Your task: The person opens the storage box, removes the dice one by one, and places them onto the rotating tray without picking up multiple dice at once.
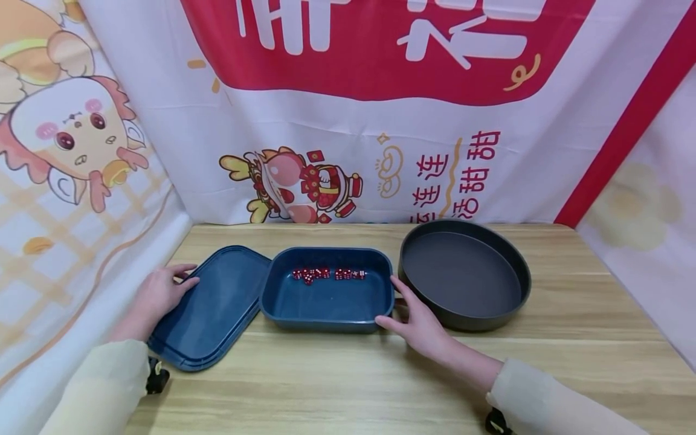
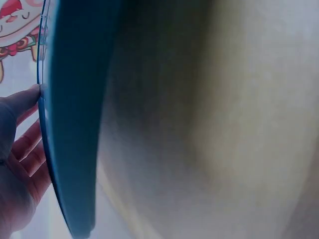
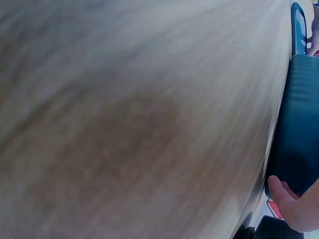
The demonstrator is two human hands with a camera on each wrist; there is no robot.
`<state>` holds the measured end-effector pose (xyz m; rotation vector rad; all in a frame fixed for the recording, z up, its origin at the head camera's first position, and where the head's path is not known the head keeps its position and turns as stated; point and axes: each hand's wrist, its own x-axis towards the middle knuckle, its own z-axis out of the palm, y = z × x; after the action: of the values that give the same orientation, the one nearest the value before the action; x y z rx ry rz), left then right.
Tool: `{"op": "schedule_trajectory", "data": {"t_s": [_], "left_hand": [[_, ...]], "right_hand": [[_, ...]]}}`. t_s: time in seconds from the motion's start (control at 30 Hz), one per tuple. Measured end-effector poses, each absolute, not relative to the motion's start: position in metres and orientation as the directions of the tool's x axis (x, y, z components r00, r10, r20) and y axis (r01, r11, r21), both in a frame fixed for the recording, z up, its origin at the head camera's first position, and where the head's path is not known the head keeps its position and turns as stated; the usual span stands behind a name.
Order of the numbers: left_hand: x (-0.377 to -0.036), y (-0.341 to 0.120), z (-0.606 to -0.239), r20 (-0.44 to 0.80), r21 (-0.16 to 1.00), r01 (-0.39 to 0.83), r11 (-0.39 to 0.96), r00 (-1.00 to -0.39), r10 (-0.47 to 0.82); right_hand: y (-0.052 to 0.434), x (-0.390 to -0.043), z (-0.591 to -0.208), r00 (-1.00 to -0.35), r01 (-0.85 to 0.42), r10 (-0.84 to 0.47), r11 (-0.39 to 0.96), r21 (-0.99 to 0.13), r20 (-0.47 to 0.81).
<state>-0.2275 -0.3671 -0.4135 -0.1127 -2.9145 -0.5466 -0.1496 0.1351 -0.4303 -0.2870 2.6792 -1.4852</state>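
Note:
A blue lid [image 1: 213, 308] lies at the left, its edge held by my left hand [image 1: 157, 296]. In the left wrist view the thumb meets the lid's rim [image 2: 75, 124] and the other fingers pass partly behind it. Right beside the lid, a blue rectangular container [image 1: 326, 302] stands upright with several red dice [image 1: 318, 273] near its far wall. My right hand [image 1: 421, 326] holds the container's right end, thumb at the near corner and a finger up by the rim. The right wrist view shows this thumb [image 3: 280, 194] against the container's side wall [image 3: 296, 129].
A round dark pan [image 1: 464, 272] stands close to the right of the container and my right hand. The wooden table [image 1: 337, 386] ends at a printed cloth [image 1: 337, 133] at the back, with more cloth along both sides.

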Motion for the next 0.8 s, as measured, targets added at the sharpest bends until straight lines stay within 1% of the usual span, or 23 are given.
{"op": "schedule_trajectory", "data": {"t_s": [0.13,0.4,0.8], "left_hand": [[-0.227,-0.371,-0.422,0.151,0.359,0.104,0.928,-0.987,0.052],[-0.225,-0.376,-0.431,0.120,0.332,0.135,0.934,-0.988,0.100],[-0.226,-0.371,-0.423,0.126,0.372,0.155,0.915,-0.985,0.115]], "right_hand": [[0.135,-0.149,-0.431,-0.981,-0.131,-0.192,0.515,-0.847,0.035],[0.135,-0.148,-0.431,-0.981,-0.131,-0.189,0.516,-0.846,0.037],[0.135,-0.149,-0.430,-0.982,-0.134,-0.187,0.522,-0.842,0.040]]}}
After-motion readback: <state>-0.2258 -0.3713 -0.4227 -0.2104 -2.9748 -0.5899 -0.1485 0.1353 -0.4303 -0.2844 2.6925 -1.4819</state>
